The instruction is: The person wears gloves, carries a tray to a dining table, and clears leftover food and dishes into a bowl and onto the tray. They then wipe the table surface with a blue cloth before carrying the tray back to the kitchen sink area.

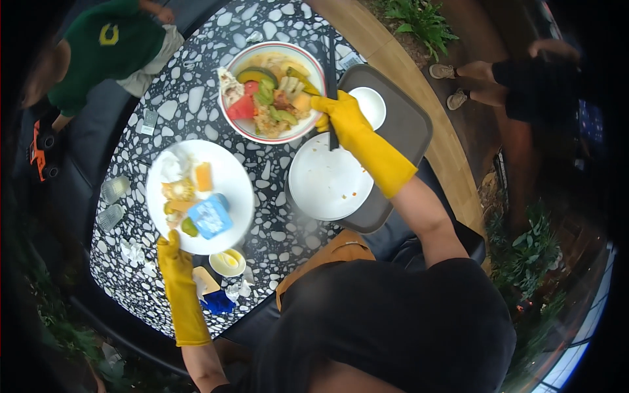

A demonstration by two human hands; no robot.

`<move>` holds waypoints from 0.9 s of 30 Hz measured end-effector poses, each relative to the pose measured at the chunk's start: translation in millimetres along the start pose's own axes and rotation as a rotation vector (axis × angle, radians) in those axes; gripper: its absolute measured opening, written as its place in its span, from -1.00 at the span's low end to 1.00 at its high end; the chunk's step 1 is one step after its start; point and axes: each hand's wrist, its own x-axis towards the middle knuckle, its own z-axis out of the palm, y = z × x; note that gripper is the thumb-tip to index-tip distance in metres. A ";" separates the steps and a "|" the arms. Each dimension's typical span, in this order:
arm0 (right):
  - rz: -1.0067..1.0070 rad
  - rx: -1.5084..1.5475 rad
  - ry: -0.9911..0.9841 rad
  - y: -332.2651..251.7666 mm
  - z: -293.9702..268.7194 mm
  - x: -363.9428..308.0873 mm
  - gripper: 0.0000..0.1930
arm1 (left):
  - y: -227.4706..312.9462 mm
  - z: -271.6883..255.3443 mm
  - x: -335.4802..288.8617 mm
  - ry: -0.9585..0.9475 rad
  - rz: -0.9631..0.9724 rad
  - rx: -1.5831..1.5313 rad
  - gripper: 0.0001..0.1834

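Both my hands wear long yellow rubber gloves. My left hand (171,252) grips the near rim of a white plate (239,180), which carries a corn piece (179,190), orange fruit (203,175), a crumpled napkin and a blue packet (209,216). My right hand (341,118) is closed around black chopsticks (332,72), its fingertips at the right rim of a red-edged bowl (226,118). That bowl is heaped with watermelon, greens and other food scraps. Under my right hand are a white plate with crumbs (324,180) and a small white bowl (368,108), on a grey-brown tray (409,124).
Two clear cups (114,190) lie at the left table edge. A small bowl with yellow food (228,262), napkins (133,252) and a blue wrapper (217,302) sit near me. A person in green (108,49) is at far left, near an orange toy truck (38,154); another person (531,85) stands right.
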 end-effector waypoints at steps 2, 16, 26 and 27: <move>0.022 -0.052 0.036 -14.5 -34.2 -28.9 -0.69 | -10.6 43.2 -23.8 -0.017 -0.043 -0.053 -0.65; 0.049 0.113 0.436 106.8 -274.3 -125.2 -0.84 | -165.1 199.0 -22.4 -0.156 -0.215 0.163 -0.71; 0.210 0.448 0.642 170.1 -308.0 -64.4 -0.69 | -197.1 251.0 -17.5 -0.082 -0.152 0.274 -0.72; 0.184 0.421 0.621 170.9 -303.6 -59.7 -0.71 | -197.2 251.3 -18.1 -0.055 -0.134 0.280 -0.71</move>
